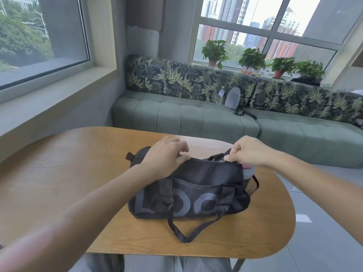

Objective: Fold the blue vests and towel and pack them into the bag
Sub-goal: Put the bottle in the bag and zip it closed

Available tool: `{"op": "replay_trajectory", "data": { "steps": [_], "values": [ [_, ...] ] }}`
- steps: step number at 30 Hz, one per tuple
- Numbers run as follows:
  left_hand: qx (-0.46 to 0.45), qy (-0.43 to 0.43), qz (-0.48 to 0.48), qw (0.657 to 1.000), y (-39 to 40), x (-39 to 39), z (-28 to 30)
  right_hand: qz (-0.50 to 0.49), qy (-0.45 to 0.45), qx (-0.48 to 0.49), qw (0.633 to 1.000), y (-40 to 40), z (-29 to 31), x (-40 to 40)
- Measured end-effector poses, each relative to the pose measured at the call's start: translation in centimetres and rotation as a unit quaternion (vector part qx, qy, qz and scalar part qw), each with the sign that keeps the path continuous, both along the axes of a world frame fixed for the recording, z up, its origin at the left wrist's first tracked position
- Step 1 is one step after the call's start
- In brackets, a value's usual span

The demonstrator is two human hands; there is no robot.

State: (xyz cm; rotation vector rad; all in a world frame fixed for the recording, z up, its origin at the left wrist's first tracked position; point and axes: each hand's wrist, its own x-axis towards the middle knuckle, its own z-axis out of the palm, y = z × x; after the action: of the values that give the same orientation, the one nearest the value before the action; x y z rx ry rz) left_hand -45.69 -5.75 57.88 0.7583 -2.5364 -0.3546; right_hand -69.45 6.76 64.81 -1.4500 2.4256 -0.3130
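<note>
I judge I'm at the zipping stage: my left hand (164,154) presses the black duffel bag (188,185) flat-fingered on the surface (59,173), my right hand (247,152) pinches the zipper pull (221,161), which next wants a steady draw along the top; no vests or towel visible.

The bag (196,185) is matt black woven cloth with ribbed webbing straps and a small metal zip pull (221,161). The table (68,173) is grained wood — smooth, faintly sheened. The far sofa (196,118) is soft green cloth.
</note>
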Motion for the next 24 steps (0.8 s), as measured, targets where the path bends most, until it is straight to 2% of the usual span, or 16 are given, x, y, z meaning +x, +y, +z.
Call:
{"op": "replay_trajectory", "data": {
  "steps": [3,7,13,15,17,19,24],
  "values": [
    [0.006,-0.039,-0.038,0.999,1.6,-3.9,0.1,0.006,-0.007,-0.011,1.0,-0.7,0.1,0.1],
    [-0.002,-0.067,-0.034,0.997,2.1,-6.6,0.0,0.025,-0.012,-0.033,0.999,-1.0,-0.1,-0.5],
    [-0.028,-0.077,-0.011,0.997,1.4,-5.8,-0.4,0.026,-0.038,-0.071,0.996,-0.5,-2.9,-1.8],
    [-0.028,-0.08,-0.005,0.996,1.2,-5.2,-0.5,0.001,-0.024,-0.118,0.993,0.0,-3.8,-2.1],
    [-0.024,-0.083,0.002,0.996,0.9,-4.7,-0.4,-0.028,-0.05,-0.161,0.985,0.5,-4.3,-2.5],
    [-0.02,-0.084,0.006,0.996,0.8,-4.4,-0.3,-0.041,-0.067,-0.165,0.983,1.0,-4.5,-2.8],
    [-0.025,-0.097,0.008,0.995,1.0,-4.3,-0.2,-0.042,-0.046,-0.185,0.981,1.8,-4.6,-3.1]
  ]
}}
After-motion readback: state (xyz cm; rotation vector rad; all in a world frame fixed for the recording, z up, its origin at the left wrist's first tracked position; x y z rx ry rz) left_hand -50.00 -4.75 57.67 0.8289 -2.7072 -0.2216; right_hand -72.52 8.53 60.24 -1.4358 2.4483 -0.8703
